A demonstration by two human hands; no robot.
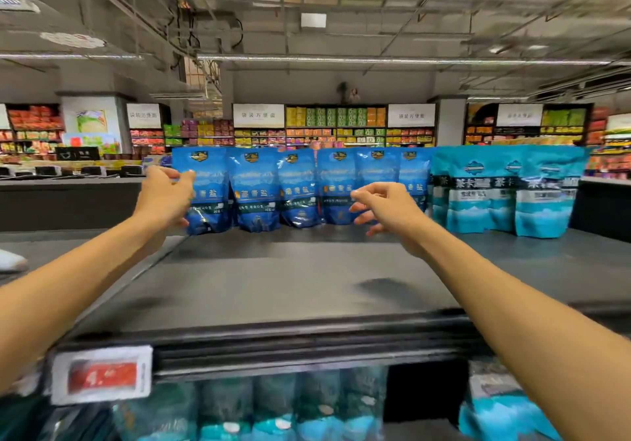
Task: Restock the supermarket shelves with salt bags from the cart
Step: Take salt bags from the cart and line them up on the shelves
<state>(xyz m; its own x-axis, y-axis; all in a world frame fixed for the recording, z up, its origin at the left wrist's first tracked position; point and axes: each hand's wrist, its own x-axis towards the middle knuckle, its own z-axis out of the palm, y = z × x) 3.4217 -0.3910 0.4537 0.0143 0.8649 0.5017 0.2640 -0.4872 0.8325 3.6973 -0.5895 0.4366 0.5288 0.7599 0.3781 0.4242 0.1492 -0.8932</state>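
Left hand [164, 194] touches leftmost salt bag [205, 191]; right hand [386, 208] just before row.

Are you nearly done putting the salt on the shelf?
Partly. A row of dark blue bags already stands at the back of the top shelf, with teal bags beside it. The left hand touches the leftmost blue bag; the right hand reaches toward the row, holding nothing. The whole front of the shelf is bare, so plenty is left. The cart isn't in view.
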